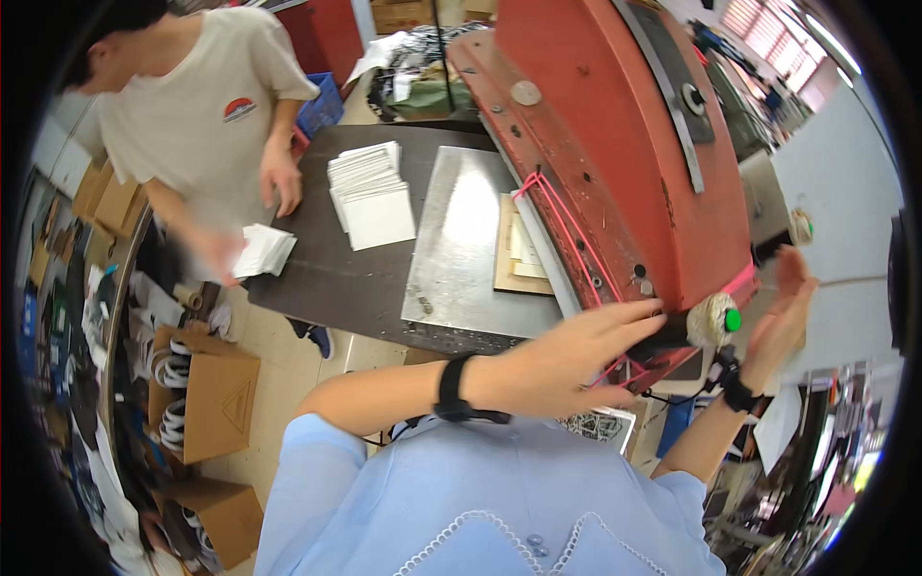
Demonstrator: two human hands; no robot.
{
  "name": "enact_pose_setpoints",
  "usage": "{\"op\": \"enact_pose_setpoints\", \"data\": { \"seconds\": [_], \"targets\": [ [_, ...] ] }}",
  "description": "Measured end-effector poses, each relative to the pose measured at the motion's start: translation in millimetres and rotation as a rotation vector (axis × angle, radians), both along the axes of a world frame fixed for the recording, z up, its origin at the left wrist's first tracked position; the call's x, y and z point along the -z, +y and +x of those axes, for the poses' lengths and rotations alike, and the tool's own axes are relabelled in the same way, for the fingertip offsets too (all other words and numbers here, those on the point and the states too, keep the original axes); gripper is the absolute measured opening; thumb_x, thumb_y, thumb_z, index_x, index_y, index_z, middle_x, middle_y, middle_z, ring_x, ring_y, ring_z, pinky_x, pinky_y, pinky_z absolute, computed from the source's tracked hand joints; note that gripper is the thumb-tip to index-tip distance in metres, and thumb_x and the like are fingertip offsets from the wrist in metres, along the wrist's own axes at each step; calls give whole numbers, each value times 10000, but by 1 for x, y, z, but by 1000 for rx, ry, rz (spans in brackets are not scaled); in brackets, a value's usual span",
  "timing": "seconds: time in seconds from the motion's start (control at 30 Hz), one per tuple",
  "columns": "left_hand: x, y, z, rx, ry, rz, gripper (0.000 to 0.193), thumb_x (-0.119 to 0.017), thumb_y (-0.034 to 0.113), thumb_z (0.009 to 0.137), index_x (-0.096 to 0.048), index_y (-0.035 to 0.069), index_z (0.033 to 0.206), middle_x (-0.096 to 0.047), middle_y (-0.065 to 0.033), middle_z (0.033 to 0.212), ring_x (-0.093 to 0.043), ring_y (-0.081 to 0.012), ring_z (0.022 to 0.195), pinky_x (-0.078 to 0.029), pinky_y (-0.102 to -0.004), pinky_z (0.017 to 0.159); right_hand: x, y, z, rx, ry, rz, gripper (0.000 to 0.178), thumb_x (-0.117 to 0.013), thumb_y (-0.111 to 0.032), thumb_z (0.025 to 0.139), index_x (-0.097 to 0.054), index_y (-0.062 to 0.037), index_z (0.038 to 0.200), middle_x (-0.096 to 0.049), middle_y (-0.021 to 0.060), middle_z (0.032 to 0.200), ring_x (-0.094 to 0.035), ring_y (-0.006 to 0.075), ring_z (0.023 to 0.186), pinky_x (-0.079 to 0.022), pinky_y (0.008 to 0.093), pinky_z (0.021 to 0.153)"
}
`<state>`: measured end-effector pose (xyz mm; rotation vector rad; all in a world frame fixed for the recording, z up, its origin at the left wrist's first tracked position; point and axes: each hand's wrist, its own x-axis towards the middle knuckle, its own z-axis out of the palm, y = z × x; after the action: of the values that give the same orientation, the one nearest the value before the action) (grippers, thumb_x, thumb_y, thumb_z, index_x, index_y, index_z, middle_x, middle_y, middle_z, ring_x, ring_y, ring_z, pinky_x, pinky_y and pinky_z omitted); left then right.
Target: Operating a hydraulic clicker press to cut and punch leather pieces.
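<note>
Red machine (629, 125), carton (223, 408) holding pale loops (174, 372)

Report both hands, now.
Left hand: open, near the red machine, nothing seen in it.
Right hand: open, near the lower green button, nothing seen in it.

I take the open cardboard box (223, 408) on my left as my landmark; it holds curled white-and-dark loops (173, 389). A second carton (219, 518) sits just nearer me than that box, and pale floor tiles (283, 370) run to its right. Beyond the box I see a co-worker in a cream T-shirt (202, 115) with a small red-orange chest print. Farther beyond it and to its right are a blue plastic crate (325, 104) and a heap of black-and-white patterned fabric (423, 53). Well off to its right, I see a bright window (768, 38).
</note>
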<state>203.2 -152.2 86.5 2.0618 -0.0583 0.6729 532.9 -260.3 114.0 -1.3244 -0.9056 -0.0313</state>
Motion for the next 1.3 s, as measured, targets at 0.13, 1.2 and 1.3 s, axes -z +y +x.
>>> {"op": "enact_pose_setpoints", "data": {
  "seconds": [0.13, 1.2, 1.3],
  "targets": [
    [53, 46, -31, -317, 212, 233, 450, -700, 162, 827, -551, 50, 1236, -505, -212, 1339, -477, -394, 1248, -403, -454, 1037, 3, -5, -91, -561, 339, 86, 630, -299, -486, 1040, -504, 62, 1275, -619, 198, 1170, -569, 268, 1136, -378, 382, 1050],
    [34, 119, -147, -732, 64, -551, 339, -590, 193, 957, -551, 19, 1245, -631, -95, 1177, -626, -186, 1045, -505, -306, 872, -14, 28, -13, 657, -383, -191, 546, -494, -322, 996, -416, 50, 1388, -389, 252, 1453, -392, 329, 1344, -286, 398, 1133],
    [60, 85, -87, -591, 367, -182, 357, -601, 174, 935, -557, 8, 1249, -616, -146, 1218, -591, -282, 1131, -467, -342, 964, 2, 38, -42, 385, -392, -167, 381, -535, -226, 992, -568, 30, 1272, -618, 166, 1235, -558, 240, 1168, -389, 331, 1036]
  ]
}}
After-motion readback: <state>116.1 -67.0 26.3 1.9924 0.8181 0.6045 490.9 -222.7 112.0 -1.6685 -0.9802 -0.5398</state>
